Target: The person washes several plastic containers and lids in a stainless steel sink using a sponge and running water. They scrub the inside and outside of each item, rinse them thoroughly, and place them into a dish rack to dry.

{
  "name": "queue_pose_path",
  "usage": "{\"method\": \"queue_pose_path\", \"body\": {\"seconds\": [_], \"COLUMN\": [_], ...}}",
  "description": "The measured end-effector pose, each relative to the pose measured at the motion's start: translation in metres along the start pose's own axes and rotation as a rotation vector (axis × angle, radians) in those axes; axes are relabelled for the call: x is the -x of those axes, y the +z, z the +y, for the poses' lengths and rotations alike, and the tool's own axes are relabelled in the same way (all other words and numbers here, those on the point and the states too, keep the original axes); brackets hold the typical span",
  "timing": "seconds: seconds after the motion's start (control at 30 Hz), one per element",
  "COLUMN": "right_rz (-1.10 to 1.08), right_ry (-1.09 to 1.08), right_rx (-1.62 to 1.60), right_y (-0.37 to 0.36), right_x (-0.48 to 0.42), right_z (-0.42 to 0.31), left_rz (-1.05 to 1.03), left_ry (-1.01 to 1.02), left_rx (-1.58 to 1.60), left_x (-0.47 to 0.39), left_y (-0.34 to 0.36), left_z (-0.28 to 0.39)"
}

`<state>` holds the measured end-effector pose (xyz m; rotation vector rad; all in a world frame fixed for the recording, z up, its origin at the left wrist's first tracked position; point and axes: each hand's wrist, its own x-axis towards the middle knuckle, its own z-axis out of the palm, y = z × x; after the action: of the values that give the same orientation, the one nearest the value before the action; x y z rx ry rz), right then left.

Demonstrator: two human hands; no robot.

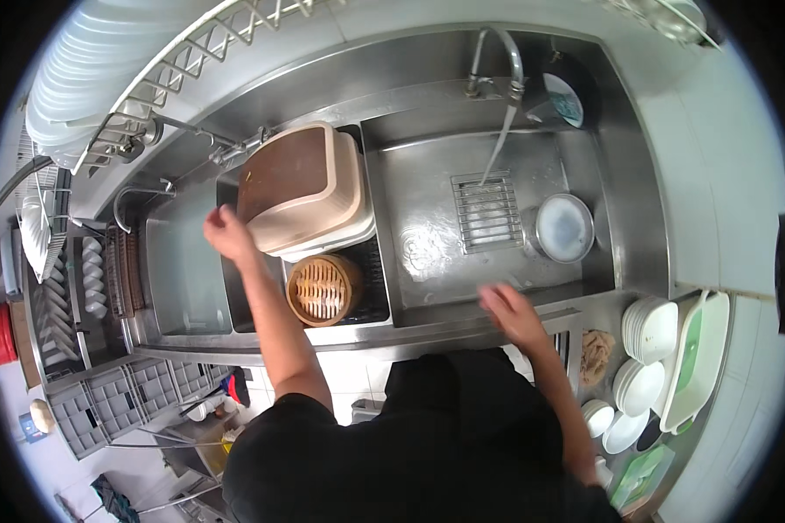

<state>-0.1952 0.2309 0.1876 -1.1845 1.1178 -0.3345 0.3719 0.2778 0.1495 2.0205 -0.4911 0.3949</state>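
My left hand (227, 233) is at the near left side of a stack of beige plastic tubs (343, 189), its fingers curled and nothing visible in them; whether it touches the stack I cannot tell. A round bamboo steamer (320, 291) stands just below the tubs. My right hand (507, 310), slightly blurred, hovers over the front edge of the right sink basin (425, 274), with nothing seen in it. Water runs from the faucet (515, 72) onto a wire rack (487, 212) in that basin. A round metal bowl of cloudy liquid (564, 228) sits to the rack's right.
A water-filled basin (186, 274) lies left. Stacked white dishes (651, 330), a brown cloth (596, 356) and a long white-and-green tray (697, 359) occupy the right counter. A wire shelf (163, 78) with stacked pale dishes (91, 65) hangs upper left. Grey crates (127, 402) stand lower left.
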Motion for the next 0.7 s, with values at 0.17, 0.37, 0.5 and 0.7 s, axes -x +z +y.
{"method": "queue_pose_path", "body": {"seconds": [0.17, 0.37, 0.5, 0.7], "right_rz": [-0.315, -0.120, -0.244, -0.305], "right_ry": [-0.165, 0.124, 0.210, 0.176], "right_rx": [0.256, 0.144, -0.002, 0.024], "right_y": [0.119, 0.201, 0.208, 0.201], "right_x": [-0.195, -0.319, -0.324, -0.315], "right_z": [-0.063, -0.069, -0.070, -0.086], "left_rz": [-0.613, -0.952, -1.120, -0.982], "left_ry": [-0.902, -1.001, -1.093, -1.130], "left_rx": [0.034, 0.142, 0.437, 0.712], "left_x": [-0.057, -0.056, -0.064, -0.052], "left_y": [0.002, 0.035, 0.021, 0.014], "left_z": [-0.122, -0.081, -0.114, -0.114]}}
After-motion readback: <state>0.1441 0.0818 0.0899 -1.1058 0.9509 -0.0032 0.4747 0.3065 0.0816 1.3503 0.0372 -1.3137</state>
